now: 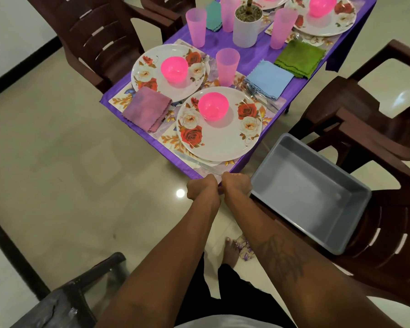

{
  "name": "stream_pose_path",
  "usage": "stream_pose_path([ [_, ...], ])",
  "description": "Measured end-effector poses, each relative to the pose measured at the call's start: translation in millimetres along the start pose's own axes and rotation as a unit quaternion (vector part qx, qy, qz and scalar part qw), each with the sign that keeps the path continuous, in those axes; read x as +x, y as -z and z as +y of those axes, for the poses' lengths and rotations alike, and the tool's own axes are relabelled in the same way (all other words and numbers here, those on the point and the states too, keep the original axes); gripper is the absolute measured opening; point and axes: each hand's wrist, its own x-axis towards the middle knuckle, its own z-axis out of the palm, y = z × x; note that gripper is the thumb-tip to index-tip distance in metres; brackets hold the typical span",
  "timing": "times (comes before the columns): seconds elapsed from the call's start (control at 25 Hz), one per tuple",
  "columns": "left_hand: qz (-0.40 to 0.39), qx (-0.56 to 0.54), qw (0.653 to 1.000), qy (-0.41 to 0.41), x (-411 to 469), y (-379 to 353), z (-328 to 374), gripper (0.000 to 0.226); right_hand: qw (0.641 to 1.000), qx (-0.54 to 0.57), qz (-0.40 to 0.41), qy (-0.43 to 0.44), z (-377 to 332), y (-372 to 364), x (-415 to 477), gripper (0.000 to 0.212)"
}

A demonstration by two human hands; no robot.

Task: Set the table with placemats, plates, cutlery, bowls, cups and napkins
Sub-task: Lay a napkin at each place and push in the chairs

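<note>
Looking down at the near corner of the purple tablecloth (pixel 251 58), and the table's long axis runs away from me, up and to the right. I count five brown plastic chairs (pixel 92 31) at least partly in view. The one on my right carries a grey tub (pixel 310 192) with nothing in it that I can see. Four floral plates (pixel 219 136) are out, two near and two far. The floral placemats (pixel 167 138) are too covered for me to count properly. There are four napkins (mauve (pixel 147 108), blue (pixel 268 79), green (pixel 300 58), teal (pixel 213 16)), four pink tumblers (pixel 227 67) and four pink bowls (pixel 213 106), one bowl per plate. There's also a white plant pot (pixel 246 27) mid-table. My left hand (pixel 200 187) and right hand (pixel 237 184) sit knuckle to knuckle right at the cloth's corner. Both look bunched onto the hem, with a sliver of purple showing between them, though the fingers are hidden under the edge. The key bit is the table knife (pixel 199 162), which lies just beyond my hands, between them and the nearest plate. It runs along the table edge, with its nearer end almost at my right hand. Any tug on the cloth goes straight toward me, so I reckon that knife slides first. A spoon and fork (pixel 258 95) lie beside the blue napkin.
</note>
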Motion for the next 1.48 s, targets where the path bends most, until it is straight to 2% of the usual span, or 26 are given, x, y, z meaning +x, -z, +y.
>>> stream_pose_path([
  [0.2, -0.049, 0.005, 0.998, 0.042, -2.5, 5.6, -1.3, 0.044, 1.000, 0.012, -0.014, -0.009, -9.4, 11.7, -19.1, 0.055],
  [0.32, -0.115, -0.033, 0.993, 0.011, -6.6, 6.2, -3.5, 0.044, 1.000, 0.005, -0.017, -0.001, -12.7, 12.6, -21.8, 0.051],
  [0.48, -0.029, 0.029, 0.999, 0.013, -4.1, 11.3, 5.1, 0.043, 0.999, -0.025, -0.031, 0.008, -16.8, 10.9, -25.9, 0.050],
  [0.6, 0.002, 0.036, 0.999, 0.004, 0.1, 10.2, 4.5, 0.045, 0.999, -0.023, -0.025, 0.002, -13.7, 11.6, -28.8, 0.046],
  [0.84, -0.023, -0.049, 0.998, 0.018, -14.3, -0.6, 7.0, 0.048, 0.999, 0.010, -0.028, -0.038, -20.5, 19.8, -31.7, 0.057],
  [1.04, -0.079, -0.051, 0.995, 0.018, -13.1, 2.7, 2.9, 0.046, 0.999, 0.016, -0.029, -0.041, -19.0, 22.8, -35.7, 0.055],
  [1.12, -0.046, -0.042, 0.998, 0.028, -9.1, 2.8, 4.1, 0.046, 0.999, 0.017, -0.031, -0.039, -18.8, 24.1, -37.3, 0.053],
  [1.32, -0.044, 0.014, 0.998, 0.048, 10.1, -1.3, 5.5, 0.042, 0.998, 0.016, -0.025, -0.053, -25.4, 23.1, -36.6, 0.058],
  [1.48, -0.038, -0.023, 0.998, 0.051, 18.8, -5.6, 3.3, 0.042, 0.996, 0.070, -0.021, -0.056, -21.3, 14.7, -35.9, 0.062],
])
